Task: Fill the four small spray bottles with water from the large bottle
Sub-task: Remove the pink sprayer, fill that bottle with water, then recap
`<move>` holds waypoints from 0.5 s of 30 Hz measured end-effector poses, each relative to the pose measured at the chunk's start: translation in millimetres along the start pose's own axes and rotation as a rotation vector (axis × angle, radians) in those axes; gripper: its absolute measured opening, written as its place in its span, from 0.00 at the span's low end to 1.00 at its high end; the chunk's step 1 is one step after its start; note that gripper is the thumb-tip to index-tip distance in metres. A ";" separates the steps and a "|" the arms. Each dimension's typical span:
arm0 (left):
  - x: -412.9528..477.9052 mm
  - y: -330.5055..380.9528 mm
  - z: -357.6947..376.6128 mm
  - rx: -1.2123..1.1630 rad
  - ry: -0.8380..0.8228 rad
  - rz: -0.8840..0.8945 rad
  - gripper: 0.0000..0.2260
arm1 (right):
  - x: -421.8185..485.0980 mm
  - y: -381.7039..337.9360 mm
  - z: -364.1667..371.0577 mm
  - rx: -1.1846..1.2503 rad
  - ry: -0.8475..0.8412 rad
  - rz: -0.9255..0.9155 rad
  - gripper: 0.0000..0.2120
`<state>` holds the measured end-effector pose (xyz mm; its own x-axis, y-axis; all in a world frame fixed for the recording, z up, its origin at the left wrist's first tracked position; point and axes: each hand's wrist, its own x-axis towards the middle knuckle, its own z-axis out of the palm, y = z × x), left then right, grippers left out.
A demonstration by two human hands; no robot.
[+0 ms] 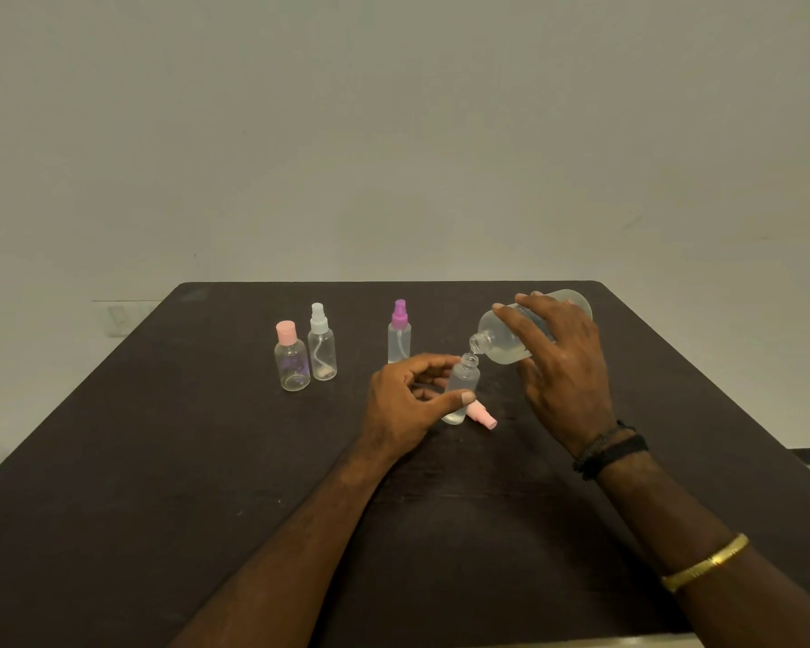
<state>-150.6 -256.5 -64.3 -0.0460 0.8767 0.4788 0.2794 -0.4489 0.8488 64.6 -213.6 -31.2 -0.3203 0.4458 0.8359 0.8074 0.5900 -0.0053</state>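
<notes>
Near the middle of the dark desk [160, 437], the uncapped small spray bottle [461, 390] stands in the left hand's [405, 404] closed grip; the right hand [562, 367] grips the large bottle [501, 341], tilted, mouth touching its neck. A pink spray cap [482, 416] lies just beside.

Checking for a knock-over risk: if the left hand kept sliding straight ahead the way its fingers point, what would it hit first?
Probably the purple-capped spray bottle. The left hand holds the open small bottle, fingers pointing up-table, though depth is unclear.
</notes>
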 end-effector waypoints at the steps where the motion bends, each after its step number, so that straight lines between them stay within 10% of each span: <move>1: -0.2 0.2 0.0 -0.001 0.001 -0.002 0.20 | -0.2 -0.3 0.1 0.001 -0.001 0.000 0.32; 15: -0.8 3.0 -0.5 -0.022 0.018 -0.008 0.20 | -5.3 -1.0 1.5 0.046 -0.034 0.013 0.32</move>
<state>-150.1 -258.6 -61.9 -0.0658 0.8772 0.4756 0.2575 -0.4455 0.8574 64.7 -215.6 -36.4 -0.3270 0.4760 0.8164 0.7881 0.6141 -0.0424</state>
